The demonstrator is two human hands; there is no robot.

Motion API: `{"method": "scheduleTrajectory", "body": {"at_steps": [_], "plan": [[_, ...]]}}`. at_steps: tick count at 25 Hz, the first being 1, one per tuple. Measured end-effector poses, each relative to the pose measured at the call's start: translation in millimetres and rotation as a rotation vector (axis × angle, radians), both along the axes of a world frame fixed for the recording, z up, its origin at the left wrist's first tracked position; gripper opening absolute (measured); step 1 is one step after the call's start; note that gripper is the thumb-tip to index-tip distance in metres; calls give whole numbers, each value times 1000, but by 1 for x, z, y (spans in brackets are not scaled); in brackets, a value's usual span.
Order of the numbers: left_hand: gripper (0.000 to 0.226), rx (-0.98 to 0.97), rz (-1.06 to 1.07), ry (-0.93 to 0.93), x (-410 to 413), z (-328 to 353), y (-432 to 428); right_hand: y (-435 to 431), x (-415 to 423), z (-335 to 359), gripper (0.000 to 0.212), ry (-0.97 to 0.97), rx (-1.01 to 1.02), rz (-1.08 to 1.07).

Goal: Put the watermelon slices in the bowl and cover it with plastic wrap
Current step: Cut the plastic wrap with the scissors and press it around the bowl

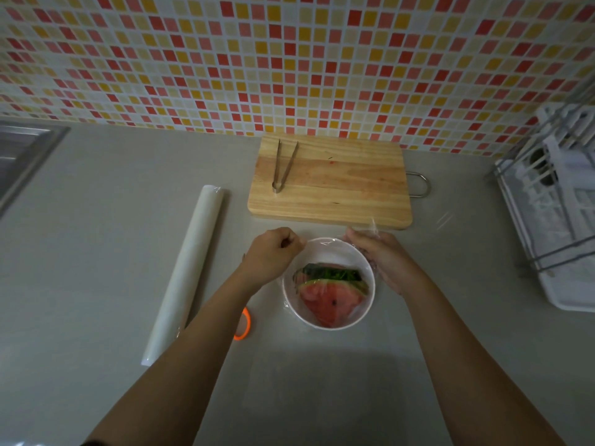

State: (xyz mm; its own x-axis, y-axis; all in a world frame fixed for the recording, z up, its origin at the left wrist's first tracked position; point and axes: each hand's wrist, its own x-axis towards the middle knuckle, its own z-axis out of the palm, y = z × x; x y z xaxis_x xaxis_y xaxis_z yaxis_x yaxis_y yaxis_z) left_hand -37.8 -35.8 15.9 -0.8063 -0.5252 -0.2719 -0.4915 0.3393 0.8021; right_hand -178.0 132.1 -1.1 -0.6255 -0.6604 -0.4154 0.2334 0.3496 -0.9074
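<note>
A white bowl (335, 252) stands on the counter in front of me with watermelon slices (331, 292) inside, rind toward the wall. A clear sheet of plastic wrap (325, 243) lies stretched over the bowl's mouth. My left hand (273, 252) is a closed fist at the bowl's far left rim, pinching the wrap's edge. My right hand (378, 252) grips the bowl's far right side with the film bunched under its fingers. The roll of plastic wrap (186, 268) lies on the counter to the left.
A wooden cutting board (335, 185) with metal tongs (283, 165) on it lies just behind the bowl. Orange-handled scissors (243, 323) peek out beside my left forearm. A dish rack (553, 204) stands at the right, a sink (19, 152) at the far left.
</note>
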Motion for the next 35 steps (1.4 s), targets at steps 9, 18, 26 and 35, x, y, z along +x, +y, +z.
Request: {"method": "scheduleTrajectory", "body": {"at_steps": [9, 18, 26, 35], "plan": [[19, 45, -74, 139, 5, -8, 4, -17, 18, -4, 13, 1, -73, -240], [24, 53, 127, 65, 0, -19, 7, -24, 14, -9, 17, -52, -14, -309], [24, 509, 313, 179, 4, -32, 12, -27, 11, -19, 14, -172, 90, -392], [23, 860, 516, 315, 3, -38, 22, -32, 6, -27, 9, -230, 219, -486]]}}
